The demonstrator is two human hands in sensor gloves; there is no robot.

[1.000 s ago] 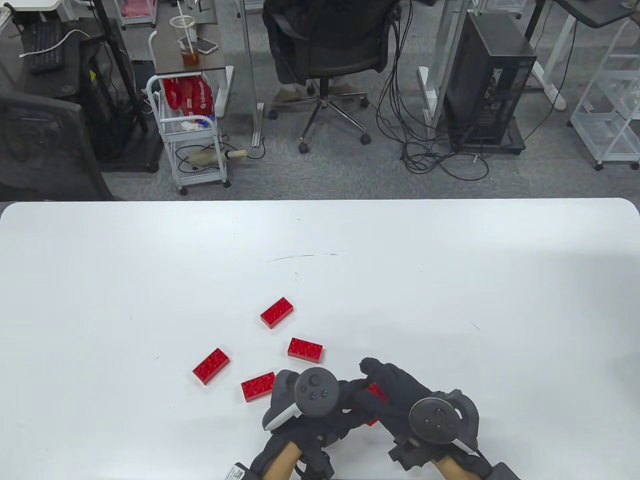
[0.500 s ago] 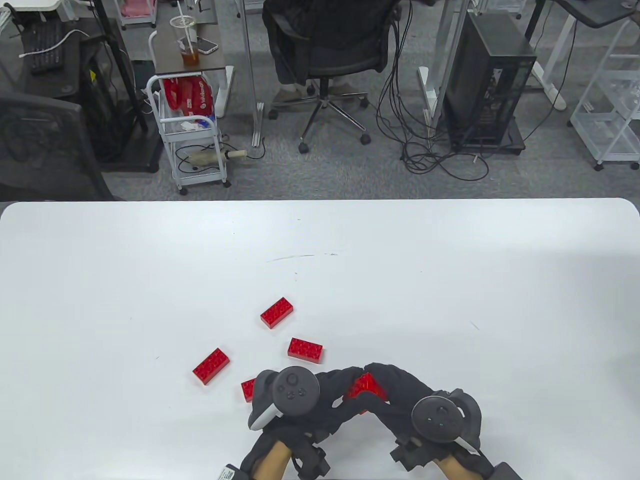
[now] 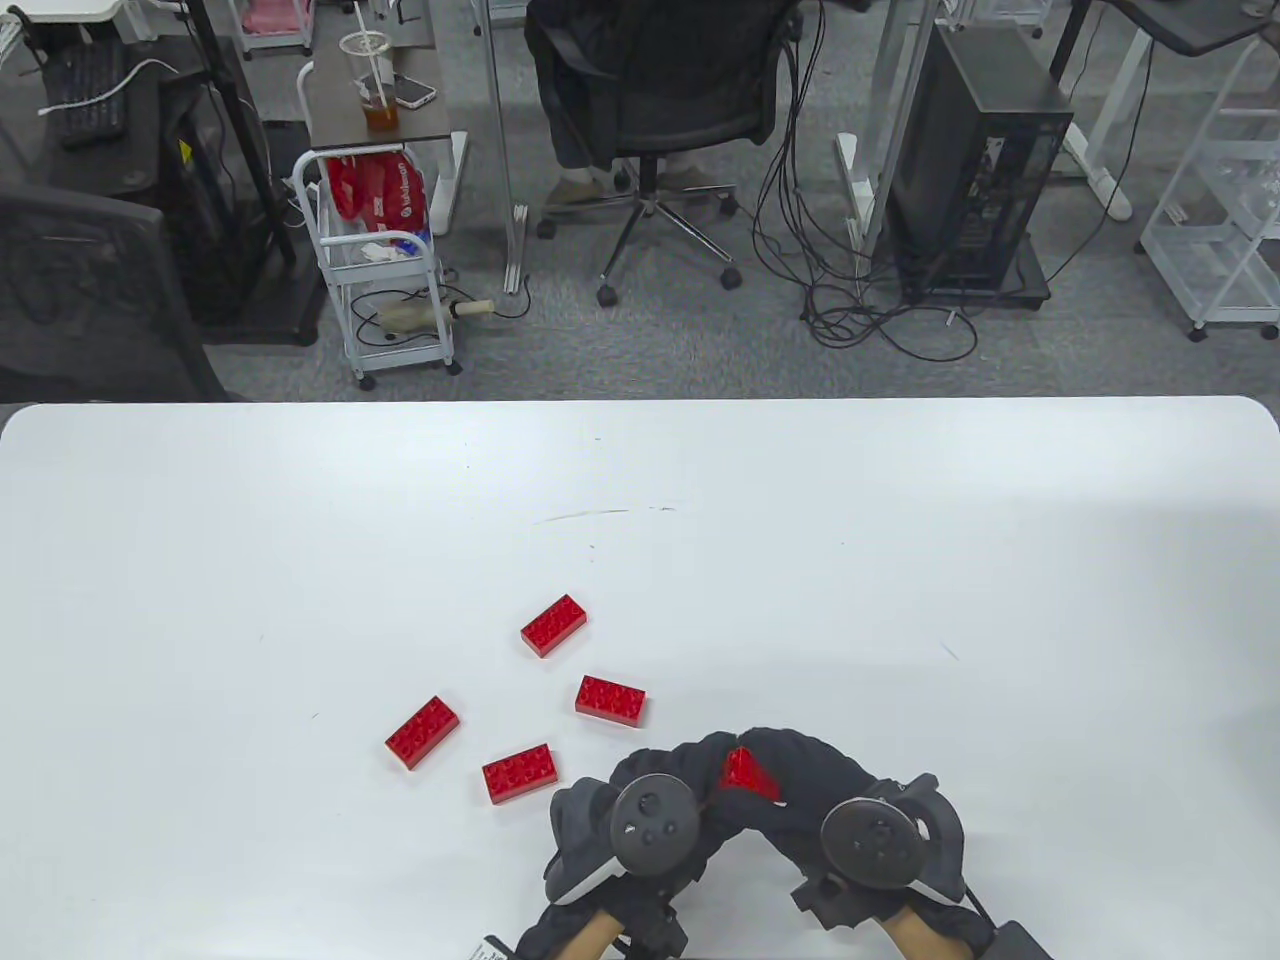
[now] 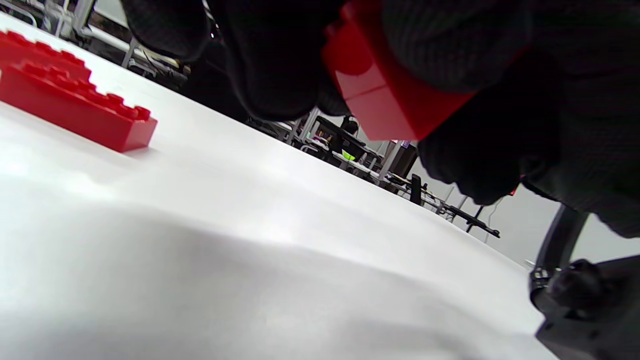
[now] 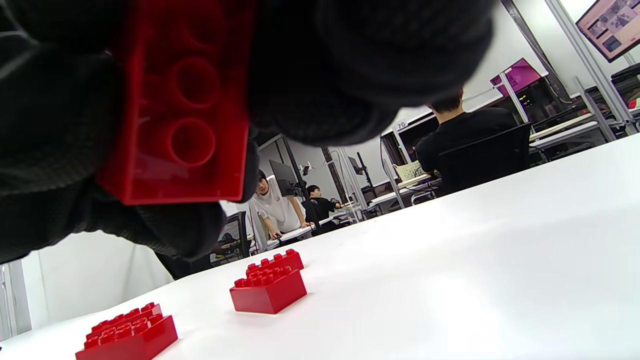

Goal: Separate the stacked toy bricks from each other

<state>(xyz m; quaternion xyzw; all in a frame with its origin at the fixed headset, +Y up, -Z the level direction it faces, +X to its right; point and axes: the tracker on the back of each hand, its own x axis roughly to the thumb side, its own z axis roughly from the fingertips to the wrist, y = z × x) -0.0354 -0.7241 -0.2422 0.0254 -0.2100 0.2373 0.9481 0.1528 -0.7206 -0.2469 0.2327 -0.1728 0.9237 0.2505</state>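
Observation:
A small stack of red toy bricks (image 3: 748, 772) is held above the white table (image 3: 900, 560) near its front edge, gripped from both sides. My left hand (image 3: 700, 775) holds its left side and my right hand (image 3: 792, 768) holds its right side. In the left wrist view the stack (image 4: 385, 100) shows a seam between two joined bricks, with gloved fingers (image 4: 270, 65) around it. In the right wrist view the hollow underside of the stack (image 5: 180, 110) faces the camera between my fingers (image 5: 390, 60). Most of the stack is hidden by the gloves.
Several single red bricks lie on the table left of and beyond my hands: one at the back (image 3: 553, 625), one just beyond the hands (image 3: 611, 699), one far left (image 3: 423, 731), one front left (image 3: 520, 772). Two show in the right wrist view (image 5: 270, 290) (image 5: 130, 335).
My left hand has shifted right and closer to the right hand, uncovering the front left loose brick. The held stack has turned between the hands; less of it shows now.

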